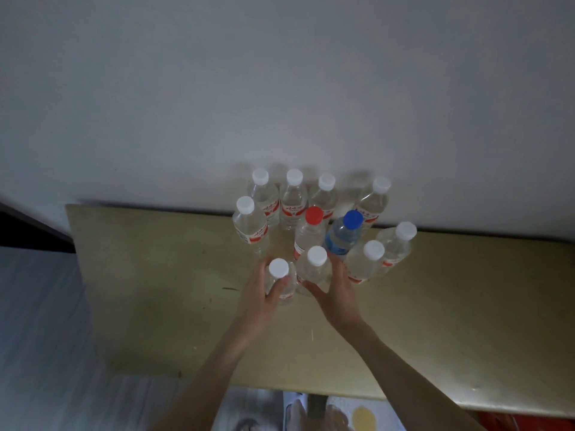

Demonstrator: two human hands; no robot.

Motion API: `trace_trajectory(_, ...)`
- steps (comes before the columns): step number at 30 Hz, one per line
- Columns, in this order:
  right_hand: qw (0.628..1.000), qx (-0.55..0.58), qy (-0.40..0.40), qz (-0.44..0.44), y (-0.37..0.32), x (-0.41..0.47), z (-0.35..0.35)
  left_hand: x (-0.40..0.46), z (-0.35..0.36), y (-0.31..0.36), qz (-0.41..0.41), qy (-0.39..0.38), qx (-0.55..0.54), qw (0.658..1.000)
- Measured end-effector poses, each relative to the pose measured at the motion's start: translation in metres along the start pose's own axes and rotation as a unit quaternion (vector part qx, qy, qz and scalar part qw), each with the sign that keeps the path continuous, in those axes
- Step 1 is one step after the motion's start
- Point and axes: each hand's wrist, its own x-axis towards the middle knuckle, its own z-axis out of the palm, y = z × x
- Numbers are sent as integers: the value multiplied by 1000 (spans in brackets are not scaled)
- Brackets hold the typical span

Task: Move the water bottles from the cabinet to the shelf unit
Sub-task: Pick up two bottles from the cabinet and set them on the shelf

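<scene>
Your left hand (259, 290) had its fingers (278, 290) curled around the near white-capped bottle (279, 276), low in the middle of the frame. Your right hand (334, 290) was spread, thumb and fingers touching both sides of the next bottle (314, 265) but not yet closed on it. The other water bottles (292, 197) stood close together on the bench (155, 275), toward the wall (280, 88). The risk, I think: lifting could knock the blue-capped bottle (343, 233) or the red-capped bottle (309, 231), because they stand just beside your right fingers.
</scene>
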Motion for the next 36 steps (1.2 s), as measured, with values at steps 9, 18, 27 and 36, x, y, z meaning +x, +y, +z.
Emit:
trace_trajectory(9, 999, 31, -17, 36, 1, -8, -8, 4, -22, 14, -40, -19, -55, 997)
trace_trajectory(18, 978, 173, 66, 91, -20, -85, -29, -18, -51, 47, 31, -96, -129, 986)
trace_trajectory(27, 943, 227, 232, 73, -68, -216, -36, -80, -54, 95, 134, -273, -93, 948)
trace_trajectory(36, 832, 246, 489, 96, -83, -394, -54, -210, 6, 143, 258, -438, -56, 860)
